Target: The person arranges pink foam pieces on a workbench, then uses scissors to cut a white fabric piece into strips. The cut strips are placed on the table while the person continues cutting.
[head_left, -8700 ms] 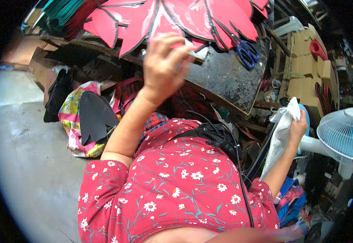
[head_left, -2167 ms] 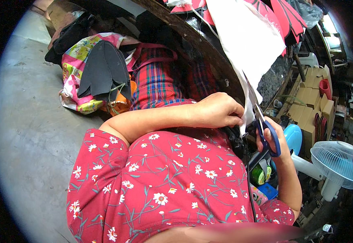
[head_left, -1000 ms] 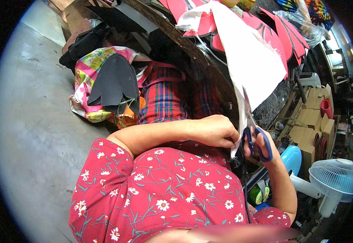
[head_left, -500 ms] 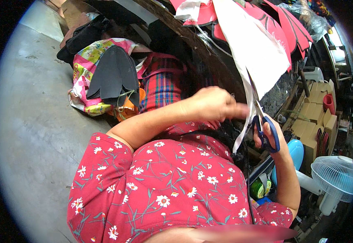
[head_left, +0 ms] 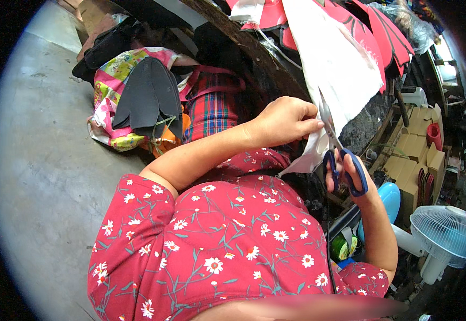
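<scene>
A long piece of white cloth with frayed edges hangs down from the worktable. My left hand pinches its left edge between thumb and fingers, and the cloth's lower end droops below that grip. In my right hand is a pair of scissors with dark blue handles, thumb and fingers through the loops. The blades point up and away and lie on the cloth beside my left fingertips. How far the blades are apart is hard to make out.
Red pieces with black lines lie on the table at the far right. Dark grey shaped pieces rest on a colourful bag at left. Cardboard boxes and a fan stand at right.
My left hand has moved up and right and now grips the cloth. The scissors have shifted slightly left and down. The cloth's lower end now spreads out to the left.
</scene>
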A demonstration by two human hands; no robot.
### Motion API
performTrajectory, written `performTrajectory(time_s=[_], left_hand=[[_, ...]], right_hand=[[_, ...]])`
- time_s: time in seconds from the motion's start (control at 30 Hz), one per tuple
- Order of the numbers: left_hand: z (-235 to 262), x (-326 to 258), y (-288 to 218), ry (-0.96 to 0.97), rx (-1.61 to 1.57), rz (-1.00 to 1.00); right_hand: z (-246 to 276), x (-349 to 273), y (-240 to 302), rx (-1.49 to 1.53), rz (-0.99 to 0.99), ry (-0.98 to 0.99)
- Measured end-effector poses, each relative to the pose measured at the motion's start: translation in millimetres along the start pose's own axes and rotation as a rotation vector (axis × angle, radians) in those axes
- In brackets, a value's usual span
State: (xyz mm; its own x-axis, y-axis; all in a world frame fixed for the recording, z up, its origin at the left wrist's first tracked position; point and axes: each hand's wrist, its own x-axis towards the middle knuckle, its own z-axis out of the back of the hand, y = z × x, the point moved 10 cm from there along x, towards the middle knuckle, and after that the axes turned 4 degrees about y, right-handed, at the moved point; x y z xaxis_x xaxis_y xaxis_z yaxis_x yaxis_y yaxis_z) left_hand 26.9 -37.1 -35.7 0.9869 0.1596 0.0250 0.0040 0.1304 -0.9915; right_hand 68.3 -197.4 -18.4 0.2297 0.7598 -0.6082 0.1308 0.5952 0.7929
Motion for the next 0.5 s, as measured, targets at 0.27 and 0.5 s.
performTrajectory(time_s=[0.27,0.5], left_hand=[[-18,-10,-34,0.061,0.427,-0.217],[-21,-17,-27,0.127,0.449,-0.180]], right_hand=[[-1,20,17,-0.155,0.040,-0.016],[-3,16,13,0.112,0.109,-0.077]])
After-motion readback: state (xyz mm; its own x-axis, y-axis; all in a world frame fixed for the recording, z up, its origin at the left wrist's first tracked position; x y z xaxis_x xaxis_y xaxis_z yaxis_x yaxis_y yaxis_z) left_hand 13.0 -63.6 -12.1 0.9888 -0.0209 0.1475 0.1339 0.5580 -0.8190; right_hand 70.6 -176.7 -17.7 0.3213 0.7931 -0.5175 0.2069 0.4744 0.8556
